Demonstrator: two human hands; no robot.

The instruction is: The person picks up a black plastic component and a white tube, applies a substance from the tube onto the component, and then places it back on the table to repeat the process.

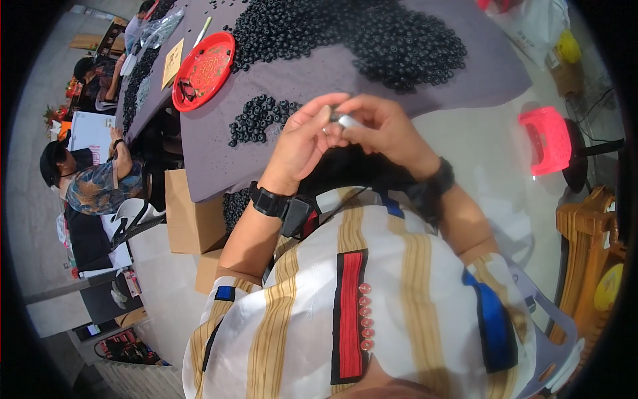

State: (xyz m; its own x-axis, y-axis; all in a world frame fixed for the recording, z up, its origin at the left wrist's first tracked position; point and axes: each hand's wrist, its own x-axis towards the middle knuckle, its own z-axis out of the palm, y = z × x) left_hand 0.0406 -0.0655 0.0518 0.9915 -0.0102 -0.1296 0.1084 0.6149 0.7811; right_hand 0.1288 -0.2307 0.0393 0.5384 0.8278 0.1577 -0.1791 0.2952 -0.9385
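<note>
My left hand point(302, 136) and my right hand point(392, 130) meet fingertip to fingertip above the table's front edge. Pinched in the left fingers is a small dark piece point(334, 116), partly hidden and blurred. A short white stick-like object point(350, 122) sits between my right thumb and fingers; its kind is not clear. Left of the hands lies a small group of black ring-shaped pieces point(261, 118) on the grey tablecloth point(219, 149). Farther off is a large pile of the same black pieces point(412, 46).
A red tray point(222, 50) with small bits and a dark tool stands at the left, beside a tan card point(173, 63). Cardboard boxes point(189, 213) are below the table's left edge. A pink stool point(545, 139) is at the right. Other people point(100, 186) sit at the far left.
</note>
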